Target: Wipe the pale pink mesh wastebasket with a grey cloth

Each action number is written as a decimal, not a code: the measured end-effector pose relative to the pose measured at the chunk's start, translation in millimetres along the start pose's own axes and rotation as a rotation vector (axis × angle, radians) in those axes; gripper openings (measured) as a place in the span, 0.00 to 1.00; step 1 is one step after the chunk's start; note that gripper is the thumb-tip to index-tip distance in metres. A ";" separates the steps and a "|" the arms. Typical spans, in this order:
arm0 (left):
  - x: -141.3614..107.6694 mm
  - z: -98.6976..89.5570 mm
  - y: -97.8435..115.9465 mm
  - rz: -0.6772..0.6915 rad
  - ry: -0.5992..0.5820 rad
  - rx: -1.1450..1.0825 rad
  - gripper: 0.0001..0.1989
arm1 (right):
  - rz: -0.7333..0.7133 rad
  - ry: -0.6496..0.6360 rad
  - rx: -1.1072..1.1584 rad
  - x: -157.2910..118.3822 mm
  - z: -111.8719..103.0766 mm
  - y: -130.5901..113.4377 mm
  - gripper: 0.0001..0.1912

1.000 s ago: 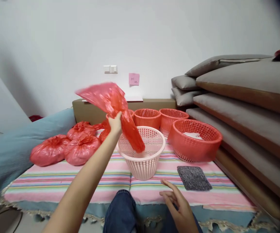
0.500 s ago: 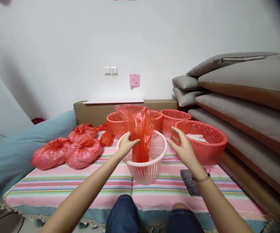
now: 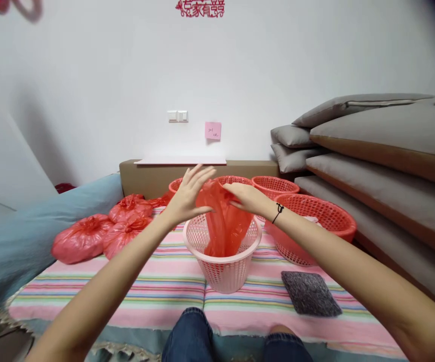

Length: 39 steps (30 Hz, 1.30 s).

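A thin red plastic bag [image 3: 227, 226] stands partly inside a light pink plastic basket [image 3: 228, 274] with holes in its wall. My right hand [image 3: 248, 197], a dark cord on its wrist, grips the bag's upper edge on the right. My left hand [image 3: 192, 196] is raised at the bag's upper left, its fingers stretched out and the thumb close to the plastic. Whether the left thumb touches the bag I cannot tell.
Tied red bags [image 3: 83, 239] lie at the left on the striped cover [image 3: 126, 294]. Red baskets [image 3: 315, 213] stand behind and to the right. A dark grey pad [image 3: 311, 294] lies front right. Grey cushions [image 3: 383, 166] are stacked along the right.
Both hands have risen to the bag's top. My right hand has moved left from beside the basket and taken hold of the bag. The bag's top is bunched lower, and the view has tilted up slightly.
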<state>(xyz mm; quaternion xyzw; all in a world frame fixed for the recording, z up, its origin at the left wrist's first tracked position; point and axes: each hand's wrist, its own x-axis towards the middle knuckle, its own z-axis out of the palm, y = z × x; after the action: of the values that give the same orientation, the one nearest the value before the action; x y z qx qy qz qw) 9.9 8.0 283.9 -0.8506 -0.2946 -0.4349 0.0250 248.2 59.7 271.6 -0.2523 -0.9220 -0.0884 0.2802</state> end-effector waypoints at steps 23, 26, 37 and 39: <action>-26.5 -38.9 -9.2 0.079 -0.356 0.949 0.07 | -0.238 -0.070 -0.146 -67.5 -34.0 -26.0 0.16; -26.7 -32.3 10.0 0.199 -0.370 0.750 0.17 | -0.195 -0.180 -0.095 -71.7 -27.4 -32.8 0.15; -36.0 5.7 19.6 -0.045 -0.842 0.165 0.12 | 0.178 -0.361 0.548 -68.0 -38.7 -52.4 0.20; -40.2 6.6 21.0 -0.088 -0.861 0.097 0.13 | 0.247 -0.422 0.506 -71.3 -27.6 -45.9 0.19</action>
<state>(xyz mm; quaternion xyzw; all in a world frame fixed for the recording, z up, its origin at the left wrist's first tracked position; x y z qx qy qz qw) 7.7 -26.6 254.0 -0.9388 -0.3343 -0.0268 -0.0788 288.6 -17.7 253.5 -0.2974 -0.9147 0.2316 0.1458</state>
